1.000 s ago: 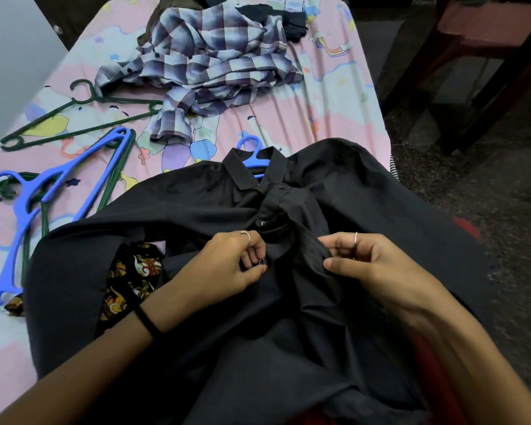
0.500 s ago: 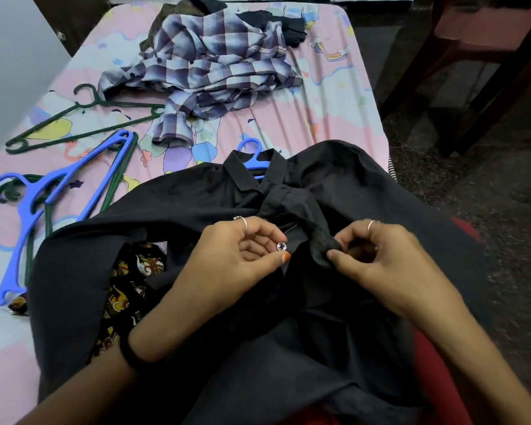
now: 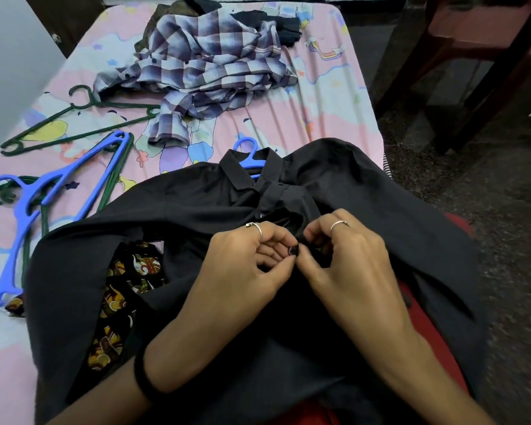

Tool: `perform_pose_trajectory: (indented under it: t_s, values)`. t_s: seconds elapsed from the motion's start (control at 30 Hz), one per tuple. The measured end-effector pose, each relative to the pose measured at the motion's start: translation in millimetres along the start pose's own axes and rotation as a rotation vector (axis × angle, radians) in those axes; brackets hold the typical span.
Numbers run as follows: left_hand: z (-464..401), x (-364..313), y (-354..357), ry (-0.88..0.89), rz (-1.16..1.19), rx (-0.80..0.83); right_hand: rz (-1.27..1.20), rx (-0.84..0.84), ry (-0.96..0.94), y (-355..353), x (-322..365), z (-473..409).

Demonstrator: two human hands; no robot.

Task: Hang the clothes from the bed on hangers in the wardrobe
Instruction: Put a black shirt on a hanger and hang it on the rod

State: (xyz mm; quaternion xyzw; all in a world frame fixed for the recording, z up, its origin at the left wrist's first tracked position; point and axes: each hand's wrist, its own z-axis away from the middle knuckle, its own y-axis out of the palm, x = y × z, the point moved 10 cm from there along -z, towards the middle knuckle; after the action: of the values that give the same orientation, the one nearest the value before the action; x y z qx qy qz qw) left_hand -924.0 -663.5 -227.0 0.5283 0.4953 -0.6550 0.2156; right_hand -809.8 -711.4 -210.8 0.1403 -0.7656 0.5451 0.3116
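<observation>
Fingers of left hand [image 3: 246, 265] & right hand [image 3: 347, 259] pinch black shirt [image 3: 196, 207] placket (collar pointing away, length toward person).

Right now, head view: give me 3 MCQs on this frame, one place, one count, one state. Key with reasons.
1. Where is the plaid shirt?
A. crumpled at the far end of the bed
B. on a hanger
C. on the floor

2. How many blue hangers show?
A. one
B. two
C. four

3. What are the hands doing?
A. resting flat
B. pinching the black shirt at a button
C. gripping a hanger

Key:
1 A, it lies in a heap on the bed beyond the black shirt.
2 B, one blue hanger lies at the left, and another blue hook pokes from the collar.
3 B, left hand and right hand meet at the button, fingers curled on the cloth.
</observation>
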Motion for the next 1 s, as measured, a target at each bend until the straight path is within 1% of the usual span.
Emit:
perform_pose_trajectory:
  t_s: [0.1, 0.23, 0.37, 0.43, 0.57, 0.7, 0.87, 1.0]
  values:
    - [0, 8, -2, -0.068, 0.055, -0.013, -0.119, 0.07, 0.066, 5, -10, -2]
    - [0, 20, -3, -0.173, 0.166, -0.018, -0.255, 0.099, 0.154, 8, -19, -1]
    - [0, 28, -3, -0.24, 0.282, -0.044, -0.451, 0.142, 0.285, 17, -31, 2]
    - [0, 33, -2, -0.27, 0.327, -0.055, -0.544, 0.161, 0.321, 22, -33, 4]
    - [-1, 40, -1, -0.299, 0.363, -0.076, -0.647, 0.194, 0.344, 33, -35, 5]
    - [-1, 42, 2, -0.301, 0.402, -0.074, -0.849, 0.239, 0.438, 44, -42, 2]
    - [1, 49, 3, -0.345, 0.422, -0.072, -0.85, 0.3, 0.464, 56, -44, -2]
    - [1, 55, 3, -0.359, 0.368, -0.077, -0.803, 0.32, 0.436, 61, -44, -5]
